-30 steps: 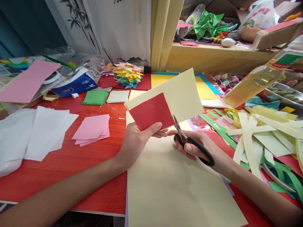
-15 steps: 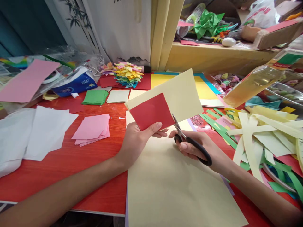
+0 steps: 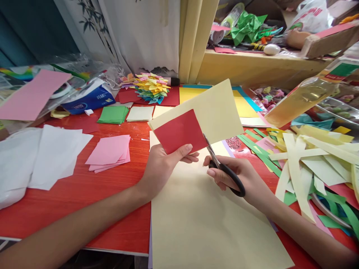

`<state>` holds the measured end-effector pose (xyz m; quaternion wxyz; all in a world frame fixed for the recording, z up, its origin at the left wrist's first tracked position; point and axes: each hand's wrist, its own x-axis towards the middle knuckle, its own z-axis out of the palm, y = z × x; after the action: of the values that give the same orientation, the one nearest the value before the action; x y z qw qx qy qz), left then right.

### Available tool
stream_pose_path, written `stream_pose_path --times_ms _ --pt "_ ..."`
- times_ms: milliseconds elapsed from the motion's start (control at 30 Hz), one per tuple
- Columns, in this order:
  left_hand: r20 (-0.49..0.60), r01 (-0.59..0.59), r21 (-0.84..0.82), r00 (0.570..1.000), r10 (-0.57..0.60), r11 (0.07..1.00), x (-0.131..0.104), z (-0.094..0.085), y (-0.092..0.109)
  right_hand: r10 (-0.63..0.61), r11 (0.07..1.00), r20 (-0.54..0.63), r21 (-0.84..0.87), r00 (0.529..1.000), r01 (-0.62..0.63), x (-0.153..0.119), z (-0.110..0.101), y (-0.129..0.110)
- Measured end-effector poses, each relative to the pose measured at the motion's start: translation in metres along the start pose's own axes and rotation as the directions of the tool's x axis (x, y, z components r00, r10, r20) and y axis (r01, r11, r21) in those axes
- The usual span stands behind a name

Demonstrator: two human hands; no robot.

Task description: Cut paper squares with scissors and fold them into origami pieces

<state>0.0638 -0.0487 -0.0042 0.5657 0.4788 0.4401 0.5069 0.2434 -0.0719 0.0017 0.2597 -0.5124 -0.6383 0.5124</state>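
Between thumb and fingers, my left hand (image 3: 168, 164) pinches a red paper square (image 3: 179, 130) laid over a pale yellow sheet of paper (image 3: 218, 108). My right hand (image 3: 235, 172) grips black-handled scissors (image 3: 228, 173), thumb and fingers at the handles. The scissor blades point up and left, at the lower edge of the pale sheet, right beside the red square's right edge. Below both hands lies a large cream sheet of paper (image 3: 213, 224) on the red table (image 3: 112, 205).
Pink squares (image 3: 108, 151), green squares (image 3: 113, 114) and white sheets (image 3: 56, 157) lie to the left. A folded-paper stack (image 3: 151, 87) stands at the back. Paper strips (image 3: 316, 160) heap up on the right, near a tilted bottle (image 3: 305, 93).
The scissor blades have drawn closer together, and my right hand's grip has turned slightly. The pale sheet's free right end has shifted slightly up and right. My left hand stays in place.
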Motion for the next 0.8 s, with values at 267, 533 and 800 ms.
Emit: stream_pose_path --times_ms 267,533,800 --pt "0.009 0.012 0.011 1.0 -0.012 1.0 0.001 0.0 0.001 0.017 1.0 -0.031 -0.02 0.999 -0.017 -0.001 0.003 -0.012" --pt "0.082 0.059 0.038 0.995 -0.062 0.998 -0.002 -0.002 0.002 0.053 0.999 -0.067 0.005 0.996 -0.052 -0.001 0.005 -0.008" --pt "0.1 0.039 0.005 0.994 -0.039 0.999 -0.001 -0.001 0.001 0.006 0.999 -0.091 0.032 0.996 -0.003 -0.003 0.01 -0.003"
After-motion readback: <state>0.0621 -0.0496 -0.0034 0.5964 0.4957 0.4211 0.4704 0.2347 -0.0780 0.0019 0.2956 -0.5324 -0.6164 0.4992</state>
